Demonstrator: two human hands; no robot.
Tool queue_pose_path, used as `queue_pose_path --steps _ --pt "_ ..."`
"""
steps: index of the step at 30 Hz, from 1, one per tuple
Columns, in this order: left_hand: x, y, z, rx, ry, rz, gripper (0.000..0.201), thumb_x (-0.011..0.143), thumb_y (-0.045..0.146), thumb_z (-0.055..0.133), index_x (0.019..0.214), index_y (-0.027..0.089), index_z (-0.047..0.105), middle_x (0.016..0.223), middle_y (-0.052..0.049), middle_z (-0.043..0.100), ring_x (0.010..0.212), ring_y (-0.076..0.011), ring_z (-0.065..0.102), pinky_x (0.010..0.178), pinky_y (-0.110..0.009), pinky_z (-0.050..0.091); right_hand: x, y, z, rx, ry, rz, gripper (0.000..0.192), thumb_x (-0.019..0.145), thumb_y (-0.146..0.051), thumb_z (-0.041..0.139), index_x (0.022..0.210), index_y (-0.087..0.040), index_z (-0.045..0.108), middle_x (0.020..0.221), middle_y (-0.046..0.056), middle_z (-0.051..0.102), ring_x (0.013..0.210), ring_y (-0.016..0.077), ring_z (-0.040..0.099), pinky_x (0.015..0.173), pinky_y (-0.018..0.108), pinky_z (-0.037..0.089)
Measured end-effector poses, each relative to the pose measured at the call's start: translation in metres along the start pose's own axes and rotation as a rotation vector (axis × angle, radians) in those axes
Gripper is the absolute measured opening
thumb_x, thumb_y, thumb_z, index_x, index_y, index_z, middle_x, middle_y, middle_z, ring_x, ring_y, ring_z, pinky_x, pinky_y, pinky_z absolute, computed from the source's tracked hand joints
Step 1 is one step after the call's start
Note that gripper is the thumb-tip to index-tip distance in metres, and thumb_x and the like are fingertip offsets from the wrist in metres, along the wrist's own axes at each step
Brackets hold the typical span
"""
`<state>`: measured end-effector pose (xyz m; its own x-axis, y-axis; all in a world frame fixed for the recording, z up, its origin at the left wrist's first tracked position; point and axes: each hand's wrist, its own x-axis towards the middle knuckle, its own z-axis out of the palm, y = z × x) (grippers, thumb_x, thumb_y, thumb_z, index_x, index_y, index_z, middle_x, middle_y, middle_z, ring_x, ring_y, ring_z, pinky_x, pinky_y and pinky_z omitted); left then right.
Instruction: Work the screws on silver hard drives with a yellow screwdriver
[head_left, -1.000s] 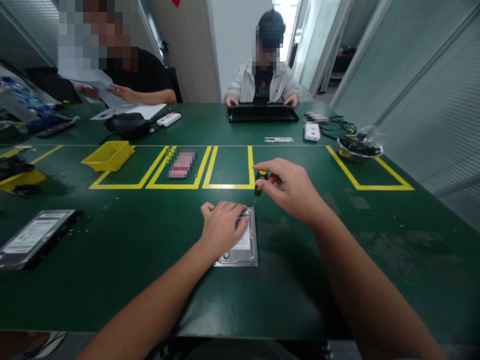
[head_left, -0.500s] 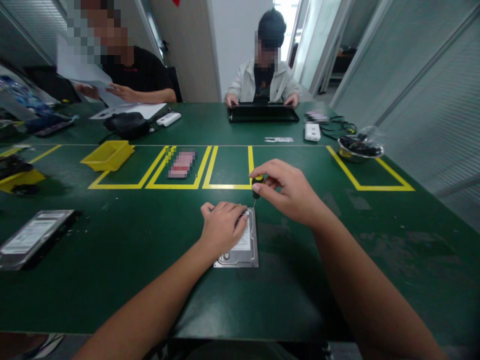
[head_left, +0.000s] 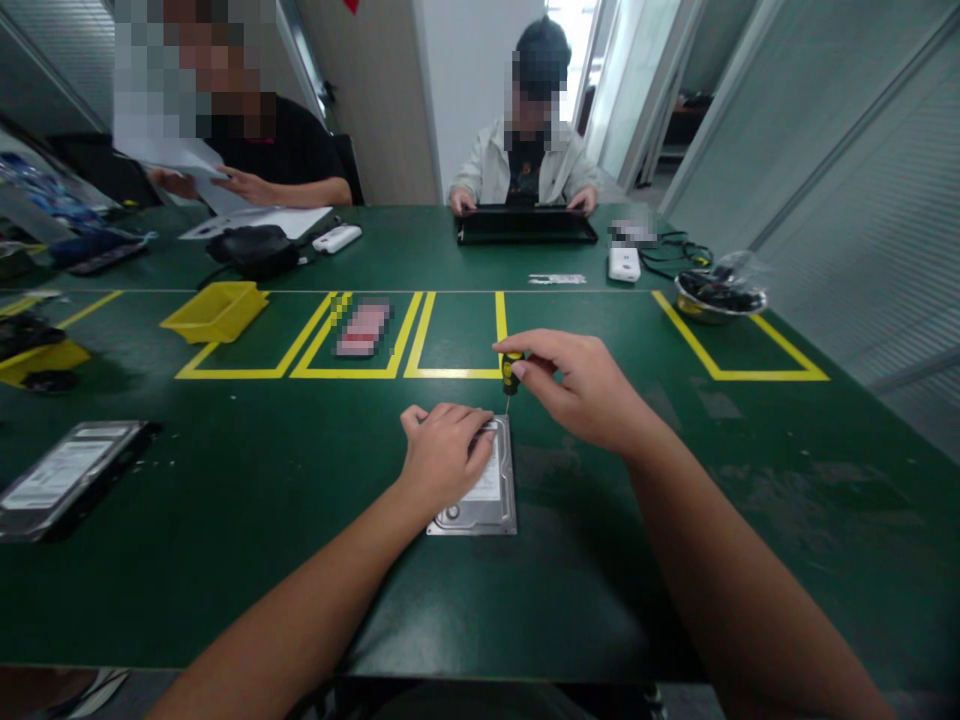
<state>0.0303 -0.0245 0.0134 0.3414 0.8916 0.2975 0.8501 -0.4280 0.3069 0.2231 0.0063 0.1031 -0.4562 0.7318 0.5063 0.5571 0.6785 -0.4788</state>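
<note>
A silver hard drive with a white label lies flat on the green table. My left hand is laid over its upper left part, fingers curled across the drive and holding it down; it hides much of the label. In my right hand is a small black-and-yellow screwdriver, pinched between thumb and fingers. The screwdriver stands nearly upright, its thin shaft reaching the drive's far right corner. Whether the tip sits in a screw is too small to tell.
Another hard drive lies at the left. A yellow bin, a pink pixelated object and a metal bowl with dark parts stand farther back. Across the table, one person holds papers, another a black tray.
My right index finger has lowered slightly and my fingers have shifted around the screwdriver handle, showing more of its yellow marking. My left hand and the hard drive have stayed put.
</note>
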Motion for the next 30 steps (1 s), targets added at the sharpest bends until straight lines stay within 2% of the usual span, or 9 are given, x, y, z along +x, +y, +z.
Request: queue_pose_path --steps 3,5,10,16,24,30 --pt "0.000 0.000 0.000 0.000 -0.002 0.002 0.026 0.094 0.032 0.049 0.112 0.028 0.069 0.112 -0.006 0.073 0.105 -0.0262 0.060 0.084 -0.046 0.025 0.000 0.000 0.000 0.001 0.027 -0.050 0.031 0.088 -0.011 0.049 0.111 -0.018 0.068 0.111 0.008 0.071 0.099 0.0189 0.064 0.083 0.031 0.049" --pt "0.000 -0.001 0.000 0.002 -0.002 0.004 0.026 0.095 0.032 0.049 0.112 0.028 0.069 0.112 -0.006 0.073 0.104 -0.0260 0.060 0.084 -0.046 0.025 0.001 0.000 0.000 -0.001 0.044 -0.058 0.032 0.086 -0.008 0.049 0.111 -0.017 0.068 0.110 0.009 0.069 0.100 0.0192 0.063 0.082 0.031 0.049" --pt "0.000 -0.001 0.001 0.002 0.000 -0.004 0.025 0.094 0.032 0.051 0.111 0.028 0.068 0.112 -0.005 0.073 0.104 -0.0260 0.060 0.084 -0.046 0.025 0.001 -0.001 0.000 -0.053 0.052 -0.018 0.027 0.088 -0.013 0.052 0.109 -0.019 0.068 0.099 0.007 0.068 0.089 0.0187 0.061 0.075 0.031 0.047" --pt "0.000 0.001 0.000 -0.007 -0.017 -0.011 0.026 0.094 0.032 0.050 0.111 0.027 0.069 0.112 -0.008 0.072 0.105 -0.0275 0.059 0.084 -0.046 0.026 0.001 0.003 0.008 -0.131 0.140 0.033 0.016 0.085 -0.028 0.068 0.097 -0.018 0.066 0.086 0.004 0.061 0.070 0.0149 0.053 0.068 0.028 0.043" --pt "0.000 0.001 0.000 0.000 -0.007 -0.008 0.026 0.093 0.032 0.051 0.111 0.027 0.068 0.111 -0.007 0.072 0.104 -0.0272 0.059 0.083 -0.046 0.026 0.001 0.007 0.020 -0.194 0.221 -0.002 0.021 0.091 -0.037 0.061 0.097 -0.017 0.066 0.086 0.005 0.060 0.076 0.0170 0.054 0.074 0.031 0.044" --pt "0.000 0.000 0.000 -0.002 -0.007 -0.003 0.026 0.094 0.032 0.050 0.112 0.027 0.068 0.112 -0.007 0.072 0.105 -0.0270 0.059 0.084 -0.046 0.025 0.002 0.004 0.017 -0.147 0.218 -0.008 0.019 0.093 -0.028 0.057 0.103 -0.018 0.069 0.093 0.007 0.066 0.087 0.0193 0.060 0.080 0.033 0.046"
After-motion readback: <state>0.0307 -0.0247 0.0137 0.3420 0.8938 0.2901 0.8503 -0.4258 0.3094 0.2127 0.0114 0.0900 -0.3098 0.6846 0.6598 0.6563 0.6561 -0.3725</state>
